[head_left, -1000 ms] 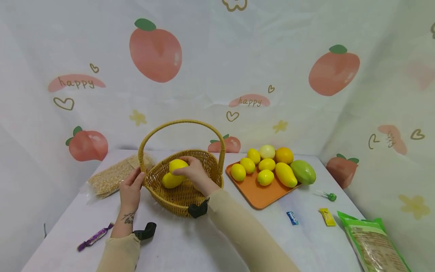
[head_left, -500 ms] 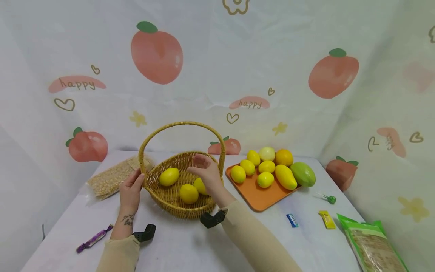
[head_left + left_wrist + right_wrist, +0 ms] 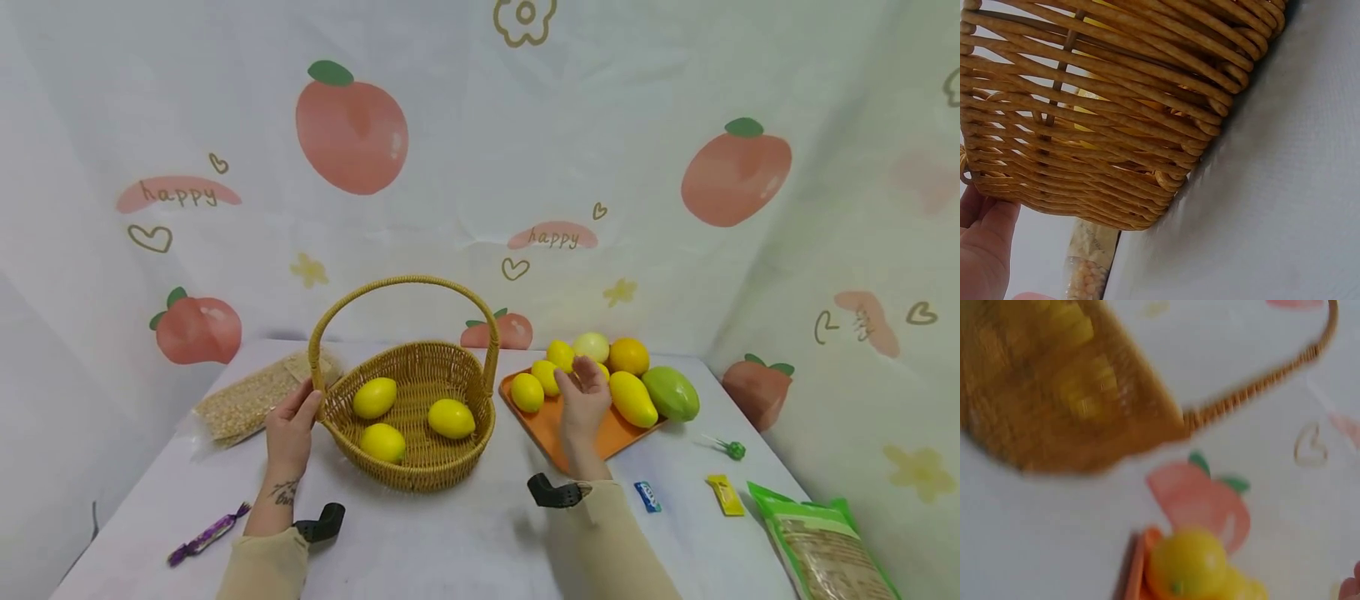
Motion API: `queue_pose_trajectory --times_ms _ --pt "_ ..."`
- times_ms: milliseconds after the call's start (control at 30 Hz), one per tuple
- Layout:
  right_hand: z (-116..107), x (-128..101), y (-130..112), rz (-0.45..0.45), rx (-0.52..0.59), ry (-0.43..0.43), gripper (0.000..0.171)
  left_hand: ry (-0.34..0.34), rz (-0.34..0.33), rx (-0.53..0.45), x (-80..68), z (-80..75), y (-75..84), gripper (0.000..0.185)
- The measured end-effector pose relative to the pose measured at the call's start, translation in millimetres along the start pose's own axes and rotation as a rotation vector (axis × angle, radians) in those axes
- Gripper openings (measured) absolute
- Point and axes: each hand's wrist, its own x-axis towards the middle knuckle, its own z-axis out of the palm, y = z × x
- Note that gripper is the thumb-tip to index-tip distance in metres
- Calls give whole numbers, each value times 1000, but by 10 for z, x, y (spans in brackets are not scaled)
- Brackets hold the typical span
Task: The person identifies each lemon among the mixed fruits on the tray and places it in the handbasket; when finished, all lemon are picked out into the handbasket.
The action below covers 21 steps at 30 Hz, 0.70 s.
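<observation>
A wicker basket (image 3: 416,477) with a tall handle stands mid-table and holds three lemons (image 3: 375,397). My left hand (image 3: 300,402) rests flat against its left rim at the handle's base. In the left wrist view the palm (image 3: 982,250) lies beside the basket's woven wall (image 3: 1104,125). My right hand (image 3: 583,387) hovers with relaxed fingers over the orange tray (image 3: 570,450) and covers some of its lemons (image 3: 527,392). Nothing shows in its grip. The right wrist view is blurred and shows a tray lemon (image 3: 1188,562) and the basket (image 3: 1054,394).
On the tray also lie a yellow mango (image 3: 632,398), a green mango (image 3: 671,393), an orange (image 3: 628,356) and a pale fruit (image 3: 591,345). A grain bag (image 3: 251,398) lies at the left, a purple candy (image 3: 206,531) in front. At the right are small sweets (image 3: 647,495) and a green bag (image 3: 821,542).
My right hand let a lemon go in the basket, then moved right, out of the basket and over the tray. The left hand stayed at the basket's rim.
</observation>
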Motion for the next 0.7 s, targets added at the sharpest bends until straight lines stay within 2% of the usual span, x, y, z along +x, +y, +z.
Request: queue_pose_trajectory --times_ms 167,300,500,700 --pt "-310 266 179 10 -91 118 43 -7 11 5 -16 -4 8 48" --pt "-477 370 282 73 -142 141 52 -5 19 -6 -23 3 4 47" --pt "-566 422 365 132 -225 130 61 10 27 -37 -23 11 -1 45" --pt "-572 460 454 205 -295 72 68 2 16 -13 -11 11 2 46"
